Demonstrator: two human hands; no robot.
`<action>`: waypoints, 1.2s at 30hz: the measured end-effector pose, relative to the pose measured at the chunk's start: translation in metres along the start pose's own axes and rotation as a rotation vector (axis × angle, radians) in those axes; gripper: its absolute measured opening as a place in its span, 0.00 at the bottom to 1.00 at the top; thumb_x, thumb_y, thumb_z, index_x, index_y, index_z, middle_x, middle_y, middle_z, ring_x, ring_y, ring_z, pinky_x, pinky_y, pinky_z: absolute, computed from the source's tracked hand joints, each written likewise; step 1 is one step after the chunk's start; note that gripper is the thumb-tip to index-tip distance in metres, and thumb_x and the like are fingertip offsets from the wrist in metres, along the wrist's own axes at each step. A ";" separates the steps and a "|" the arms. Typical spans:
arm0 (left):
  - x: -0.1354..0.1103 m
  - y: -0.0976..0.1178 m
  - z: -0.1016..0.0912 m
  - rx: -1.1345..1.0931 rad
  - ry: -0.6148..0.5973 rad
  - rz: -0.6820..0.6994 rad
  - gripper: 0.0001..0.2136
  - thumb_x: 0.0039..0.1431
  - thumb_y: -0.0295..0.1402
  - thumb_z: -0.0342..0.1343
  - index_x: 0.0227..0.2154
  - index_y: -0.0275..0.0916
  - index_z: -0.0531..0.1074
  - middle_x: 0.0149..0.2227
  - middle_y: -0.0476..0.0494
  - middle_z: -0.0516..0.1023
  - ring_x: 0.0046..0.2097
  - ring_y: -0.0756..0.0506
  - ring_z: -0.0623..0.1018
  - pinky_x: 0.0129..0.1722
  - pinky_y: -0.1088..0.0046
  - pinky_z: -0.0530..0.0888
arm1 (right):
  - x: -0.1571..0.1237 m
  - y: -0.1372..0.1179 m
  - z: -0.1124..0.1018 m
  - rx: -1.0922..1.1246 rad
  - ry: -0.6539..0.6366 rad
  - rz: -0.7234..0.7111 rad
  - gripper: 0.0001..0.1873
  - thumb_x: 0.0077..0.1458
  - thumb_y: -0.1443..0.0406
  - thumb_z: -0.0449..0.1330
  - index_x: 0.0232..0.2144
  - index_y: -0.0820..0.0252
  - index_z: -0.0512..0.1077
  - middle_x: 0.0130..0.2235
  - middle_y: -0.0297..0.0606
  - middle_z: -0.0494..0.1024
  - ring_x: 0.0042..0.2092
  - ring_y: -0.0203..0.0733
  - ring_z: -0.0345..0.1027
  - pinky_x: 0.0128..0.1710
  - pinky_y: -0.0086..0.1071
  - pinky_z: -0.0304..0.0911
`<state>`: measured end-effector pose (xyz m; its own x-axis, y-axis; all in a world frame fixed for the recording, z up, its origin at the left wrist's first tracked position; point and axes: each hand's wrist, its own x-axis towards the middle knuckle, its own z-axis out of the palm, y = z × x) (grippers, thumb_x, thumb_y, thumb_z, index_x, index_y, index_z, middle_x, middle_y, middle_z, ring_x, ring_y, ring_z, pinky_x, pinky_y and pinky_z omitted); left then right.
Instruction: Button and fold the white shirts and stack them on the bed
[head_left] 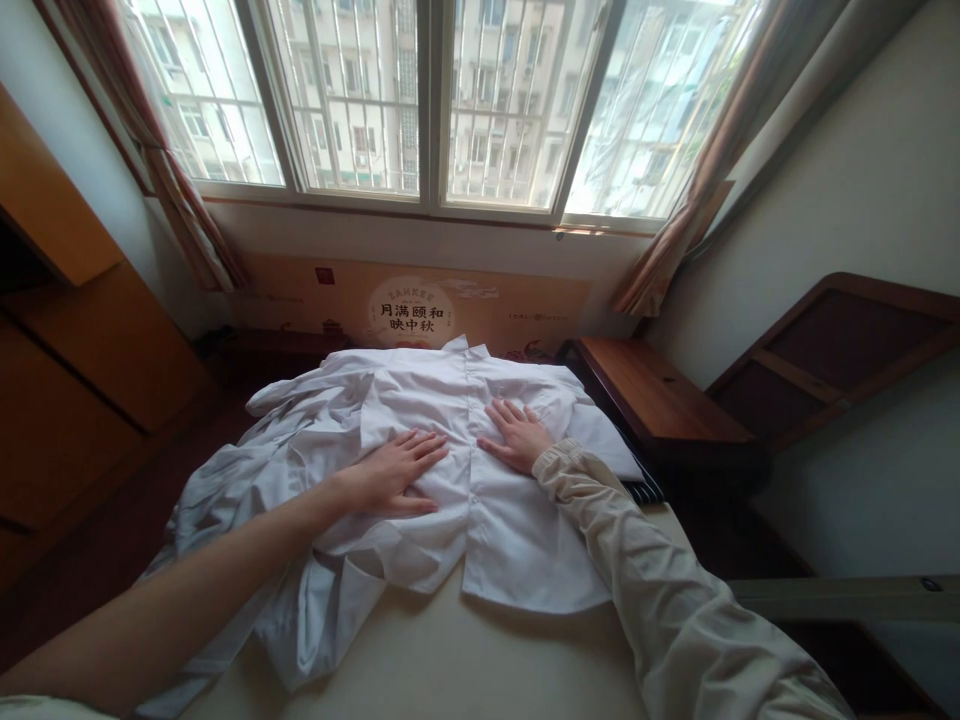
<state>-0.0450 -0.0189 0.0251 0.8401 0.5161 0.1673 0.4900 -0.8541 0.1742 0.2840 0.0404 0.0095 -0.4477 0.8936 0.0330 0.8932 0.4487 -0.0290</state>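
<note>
A white button-up shirt (525, 550) lies front side up on a cream-coloured surface (465, 660), its button strip running down the middle and its collar at the far end. My left hand (401, 472) rests flat on the shirt just left of the buttons, fingers spread. On the other side of the strip, my right hand (514, 435) is also laid flat with fingers apart. More white fabric (255, 490) is bunched and wrinkled to the left, and I cannot tell whether it is part of the same shirt.
Behind the shirt stands a printed panel (480, 295) below a barred window (360, 100) with curtains (180, 200). A brown wooden table (660, 390) is at the right, near a leaning framed panel (840, 350). Wooden cabinets (67, 400) line the left. Dark striped cloth (646, 492) peeks out beside the shirt.
</note>
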 end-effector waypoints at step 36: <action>-0.025 0.022 0.010 -0.090 0.140 -0.173 0.34 0.67 0.52 0.62 0.71 0.46 0.65 0.74 0.37 0.65 0.73 0.34 0.68 0.75 0.51 0.57 | -0.165 0.031 -0.014 1.140 0.535 0.594 0.36 0.42 0.33 0.70 0.27 0.51 0.60 0.20 0.27 0.67 0.21 0.35 0.57 0.21 0.29 0.53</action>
<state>-0.0531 -0.0518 0.0155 0.7017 0.6636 0.2595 0.5959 -0.7462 0.2968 0.3861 -0.0932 0.0173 0.2837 0.9541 0.0957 0.3011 0.0061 -0.9536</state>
